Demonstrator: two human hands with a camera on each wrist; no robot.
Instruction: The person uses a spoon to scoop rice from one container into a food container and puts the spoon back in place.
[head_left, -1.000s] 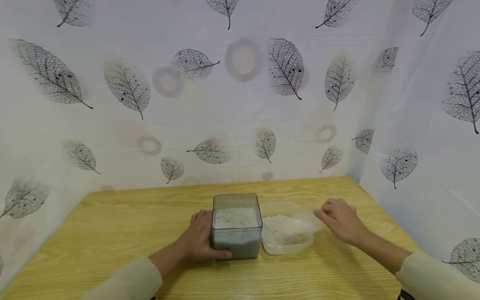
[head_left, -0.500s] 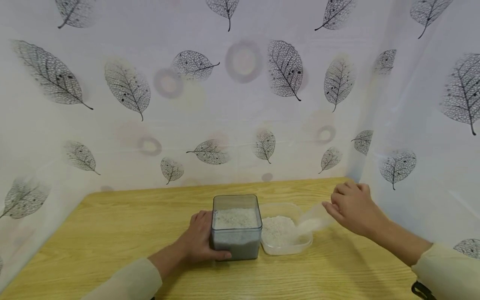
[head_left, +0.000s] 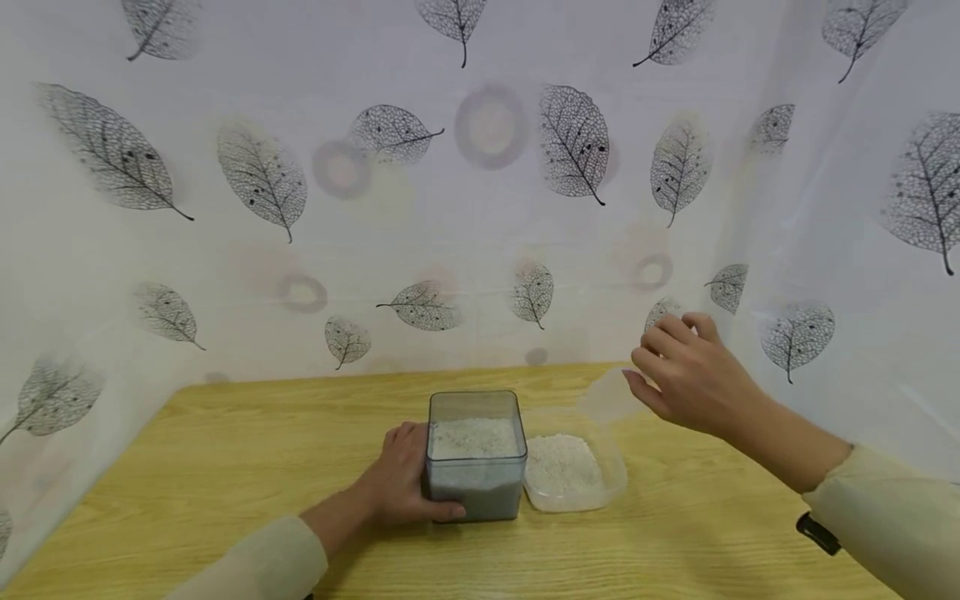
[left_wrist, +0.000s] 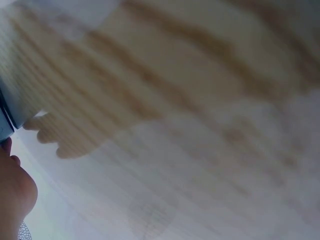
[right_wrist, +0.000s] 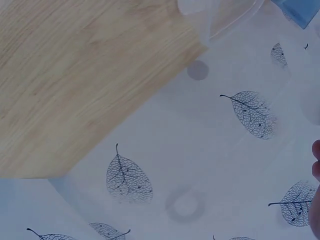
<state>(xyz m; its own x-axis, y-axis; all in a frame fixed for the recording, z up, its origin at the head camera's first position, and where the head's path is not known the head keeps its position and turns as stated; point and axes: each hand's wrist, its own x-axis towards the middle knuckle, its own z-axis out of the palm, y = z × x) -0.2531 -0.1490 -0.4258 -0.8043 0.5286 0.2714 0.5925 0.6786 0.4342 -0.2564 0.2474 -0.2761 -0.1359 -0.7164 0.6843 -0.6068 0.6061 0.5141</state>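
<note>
The clear tub (head_left: 611, 471) is lying eight o'clock from the right grip (head_left: 686, 375) pinching the scoop (head_left: 606, 397); left grip (head_left: 401, 479) is clasping the bin (head_left: 477, 492).

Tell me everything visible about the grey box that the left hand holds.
The grey box is square-topped, see-through, apparently plastic, without a lid. It stands upright on the table, partly filled with whitish grains that stop below the rim. The left hand grips its left side, thumb across the lower front. A clear tub stands close on its right; contact is unclear.
</note>
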